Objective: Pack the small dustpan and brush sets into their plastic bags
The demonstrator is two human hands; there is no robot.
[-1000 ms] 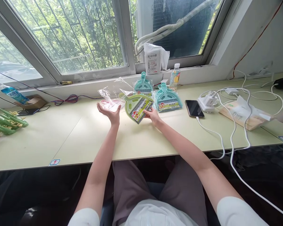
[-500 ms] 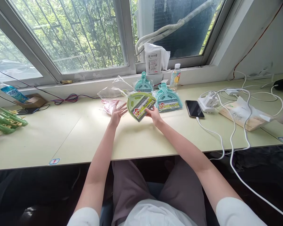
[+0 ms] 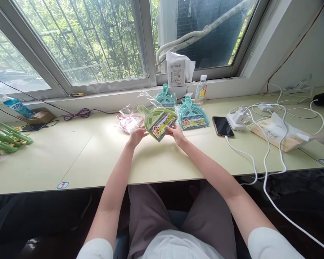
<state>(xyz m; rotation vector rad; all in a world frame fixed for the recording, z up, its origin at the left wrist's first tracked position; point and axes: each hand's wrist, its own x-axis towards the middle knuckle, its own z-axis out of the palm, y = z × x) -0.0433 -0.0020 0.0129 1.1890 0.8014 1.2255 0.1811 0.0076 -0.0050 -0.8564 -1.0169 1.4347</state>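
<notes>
A green dustpan and brush set (image 3: 157, 121) in clear wrapping is held tilted above the table, its handle pointing up and left. My right hand (image 3: 176, 133) grips its lower right edge, thumb over the printed label. At the lower left edge, my left hand (image 3: 138, 136) has its fingers against the set, their tips partly hidden behind it. Just beyond my left hand lies a pink wrapped set (image 3: 129, 123). Two teal dustpan sets lie behind and to the right: a nearer teal set (image 3: 193, 117) and a farther teal set (image 3: 165, 97).
Right of the sets are a phone (image 3: 223, 126) on a cable, a white charger block (image 3: 236, 120), looping white cables and a tissue pack (image 3: 282, 135). A drink bottle (image 3: 201, 90) stands near the sill. Green stalks (image 3: 9, 138) and a small box (image 3: 39, 116) are at left.
My left hand, spread open beside the set before, has come in against its lower left edge. The clear wrapping around the green handle has shifted right. My right hand keeps its grip.
</notes>
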